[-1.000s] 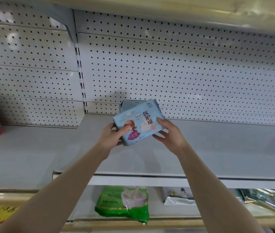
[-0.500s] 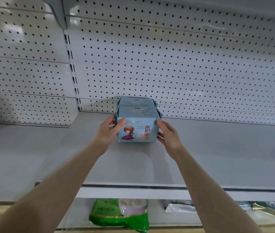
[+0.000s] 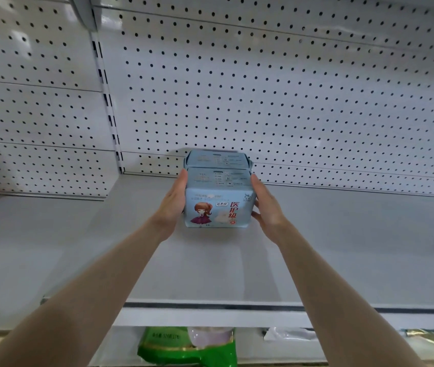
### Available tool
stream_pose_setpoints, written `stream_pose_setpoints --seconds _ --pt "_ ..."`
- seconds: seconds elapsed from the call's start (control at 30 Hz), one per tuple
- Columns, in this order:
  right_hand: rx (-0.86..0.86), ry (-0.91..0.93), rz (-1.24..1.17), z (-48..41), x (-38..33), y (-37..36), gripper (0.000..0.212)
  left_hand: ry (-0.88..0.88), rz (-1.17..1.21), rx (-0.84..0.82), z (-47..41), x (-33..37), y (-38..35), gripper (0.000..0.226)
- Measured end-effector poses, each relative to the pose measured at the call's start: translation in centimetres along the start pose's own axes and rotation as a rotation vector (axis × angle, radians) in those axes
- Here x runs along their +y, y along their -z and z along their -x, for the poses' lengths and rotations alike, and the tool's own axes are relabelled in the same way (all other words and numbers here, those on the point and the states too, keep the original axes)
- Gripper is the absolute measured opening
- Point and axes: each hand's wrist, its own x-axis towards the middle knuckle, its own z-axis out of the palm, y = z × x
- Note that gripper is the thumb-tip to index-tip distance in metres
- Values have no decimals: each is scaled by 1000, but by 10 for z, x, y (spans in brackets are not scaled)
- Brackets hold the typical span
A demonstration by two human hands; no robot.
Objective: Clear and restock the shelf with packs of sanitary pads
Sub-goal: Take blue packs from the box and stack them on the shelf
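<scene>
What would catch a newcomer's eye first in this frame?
A light blue plastic pack of sanitary pads with a cartoon girl stands on the grey metal shelf, the left hand and right hand pressed flat against its sides. A matching blue pack stands right behind it, before the white perforated back panel. A green packet lies one level below.

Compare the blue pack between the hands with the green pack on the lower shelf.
The blue pack stands on the upper shelf; the green pack sits on the shelf below, partly out of frame. The left hand and right hand press the blue pack's sides; nothing touches the green pack. The blue pack shows a cartoon girl, the green pack a pale panel. Both are plastic-wrapped.
</scene>
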Motion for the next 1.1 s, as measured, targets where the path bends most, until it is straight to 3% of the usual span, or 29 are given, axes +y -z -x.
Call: stream_pose_setpoints --seconds 0.47,0.8,0.93,1.03,1.1 --pt "-12 -11 23 -21 4 16 33 10 -36 -60 -18 -1 -13 49" --pt "54 1 81 -11 -5 16 35 -18 -102 112 13 19 -27 38" --pt "102 -1 95 8 -17 20 15 -27 -160 182 37 22 -29 28" --pt "128 26 104 28 -22 19 21 -32 -162 205 60 25 -29 46" --pt "136 50 126 46 -27 18 25 -42 -178 211 79 32 -34 41"
